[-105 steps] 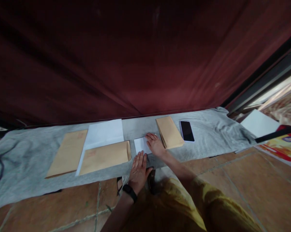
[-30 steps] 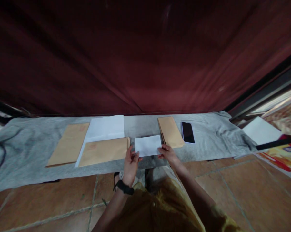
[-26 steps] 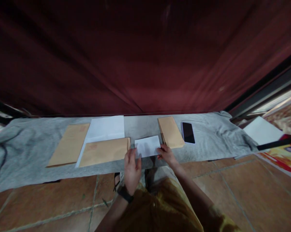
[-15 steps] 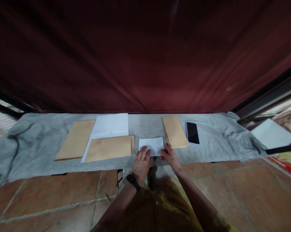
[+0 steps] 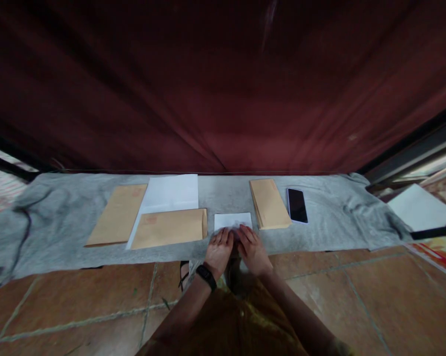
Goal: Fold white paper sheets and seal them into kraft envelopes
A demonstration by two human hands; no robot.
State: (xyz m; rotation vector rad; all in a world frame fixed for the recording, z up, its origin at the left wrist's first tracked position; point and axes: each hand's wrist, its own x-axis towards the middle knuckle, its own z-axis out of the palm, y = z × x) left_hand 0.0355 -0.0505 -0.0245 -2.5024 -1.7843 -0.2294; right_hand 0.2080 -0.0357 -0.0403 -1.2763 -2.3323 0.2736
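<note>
A small folded white paper (image 5: 233, 220) lies on the grey cloth (image 5: 52, 217) in front of me. Both hands rest side by side on its near edge, fingers stretched flat. My left hand (image 5: 219, 248), with a black band on the wrist, presses the paper's left part. My right hand (image 5: 251, 248) presses its right part. A brown envelope (image 5: 168, 235) lies just left of the paper and a stack of brown envelopes (image 5: 269, 210) just right of it.
A black phone (image 5: 297, 205) lies right of the envelope stack. A white sheet (image 5: 171, 193) and another brown envelope (image 5: 117, 213) lie at the left. A dark red curtain (image 5: 223, 84) hangs behind. Brown floor tiles (image 5: 78, 306) lie near me. Another white sheet (image 5: 419, 207) sits far right.
The hands held the white paper by its two ends a second ago; now both have come together and lie flat on its near edge. The view shifted slightly.
</note>
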